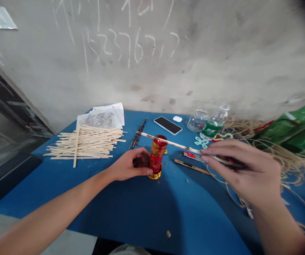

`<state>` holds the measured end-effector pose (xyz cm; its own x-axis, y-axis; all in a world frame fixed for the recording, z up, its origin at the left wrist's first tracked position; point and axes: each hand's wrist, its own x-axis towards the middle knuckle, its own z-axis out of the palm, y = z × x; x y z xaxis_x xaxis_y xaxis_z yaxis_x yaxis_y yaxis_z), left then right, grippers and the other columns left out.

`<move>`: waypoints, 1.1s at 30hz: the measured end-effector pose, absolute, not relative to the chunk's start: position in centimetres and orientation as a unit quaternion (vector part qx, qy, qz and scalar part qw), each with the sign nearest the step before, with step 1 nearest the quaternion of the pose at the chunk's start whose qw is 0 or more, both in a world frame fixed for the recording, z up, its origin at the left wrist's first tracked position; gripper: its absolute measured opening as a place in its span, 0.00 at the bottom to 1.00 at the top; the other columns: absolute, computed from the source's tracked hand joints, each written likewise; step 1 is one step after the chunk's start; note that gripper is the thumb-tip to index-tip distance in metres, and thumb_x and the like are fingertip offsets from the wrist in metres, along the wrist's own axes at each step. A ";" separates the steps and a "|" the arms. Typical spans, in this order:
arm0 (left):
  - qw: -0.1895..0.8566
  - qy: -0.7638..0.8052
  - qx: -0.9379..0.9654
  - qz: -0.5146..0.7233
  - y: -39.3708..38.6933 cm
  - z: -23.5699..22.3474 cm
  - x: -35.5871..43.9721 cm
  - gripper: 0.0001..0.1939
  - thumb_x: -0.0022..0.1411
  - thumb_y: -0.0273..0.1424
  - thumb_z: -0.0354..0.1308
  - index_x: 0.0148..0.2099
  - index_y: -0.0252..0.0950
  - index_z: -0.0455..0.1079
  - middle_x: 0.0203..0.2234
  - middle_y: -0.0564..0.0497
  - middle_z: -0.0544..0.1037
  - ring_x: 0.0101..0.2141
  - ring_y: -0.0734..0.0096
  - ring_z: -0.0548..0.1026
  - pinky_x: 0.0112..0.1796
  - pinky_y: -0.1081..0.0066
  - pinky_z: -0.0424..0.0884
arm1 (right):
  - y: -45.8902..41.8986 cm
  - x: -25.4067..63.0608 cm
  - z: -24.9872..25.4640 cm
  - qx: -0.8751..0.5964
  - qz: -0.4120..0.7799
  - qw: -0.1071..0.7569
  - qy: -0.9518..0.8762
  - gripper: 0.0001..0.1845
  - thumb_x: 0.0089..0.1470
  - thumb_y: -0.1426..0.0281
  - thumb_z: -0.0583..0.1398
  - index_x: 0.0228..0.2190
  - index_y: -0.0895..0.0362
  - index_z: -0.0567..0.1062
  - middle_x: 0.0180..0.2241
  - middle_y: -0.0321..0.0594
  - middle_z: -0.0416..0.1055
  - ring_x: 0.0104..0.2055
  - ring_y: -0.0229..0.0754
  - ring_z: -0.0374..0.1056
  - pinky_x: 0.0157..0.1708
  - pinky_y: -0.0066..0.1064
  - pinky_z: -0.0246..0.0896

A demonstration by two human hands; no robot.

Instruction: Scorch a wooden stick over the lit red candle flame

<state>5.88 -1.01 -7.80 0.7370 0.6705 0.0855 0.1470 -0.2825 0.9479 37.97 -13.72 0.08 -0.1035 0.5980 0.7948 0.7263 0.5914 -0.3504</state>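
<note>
- Your left hand [132, 164]: comes in low from the left, fingers curled round the far side, thumb against the base, gripping the red tube [156, 156] near its foot
- Your right hand [244, 170]: raised at the right, fingers extended and pinched on one end of a stick [172, 143]
- Stick: pale wood, thin, slanting down to the right, passing over the tube's top; darkened marks near the far end; whether it touches the rim, you cannot tell
- Red tube: upright between your hands, shiny, gold patterning, flared gold foot on the table [133, 219]
- Table: smooth blue top, front edge near your lap, back edge by the wall [168, 81]; blue surface runs from the tube to the front edge, carrying a small pale crumb [168, 233]
- Wall: rough grey, white writing
- Left of the tube: pile of pale flat sticks [88, 143] beside papers [119, 112]; nearer, dark mottled sticks [138, 134]
- Behind the tube: flat phone [167, 125], rounded white case [177, 119]
- Right side, tighter room: knife [192, 166] with tan handle, red box [190, 155], clear jar [197, 122], clear bottle [213, 128], tangled cord [234, 125], green bottles [301, 120]
</note>
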 end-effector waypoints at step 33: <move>0.541 0.268 0.758 0.246 -1.0 -8.0 5.8 0.28 0.63 0.49 0.78 0.55 0.37 0.76 0.35 0.52 0.82 0.31 0.71 0.73 0.32 0.71 0.63 | -14.1 39.0 1.0 -0.426 -0.044 0.492 -0.758 0.15 0.61 0.76 0.73 0.42 0.41 0.88 0.38 0.32 0.86 0.37 0.45 0.82 0.39 0.39 0.78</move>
<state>5.76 -0.99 -7.98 0.7352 0.6728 0.0821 0.1407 -0.2700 0.9525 38.96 -14.11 1.02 -0.1521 0.6018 0.7840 0.6894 0.6330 -0.3522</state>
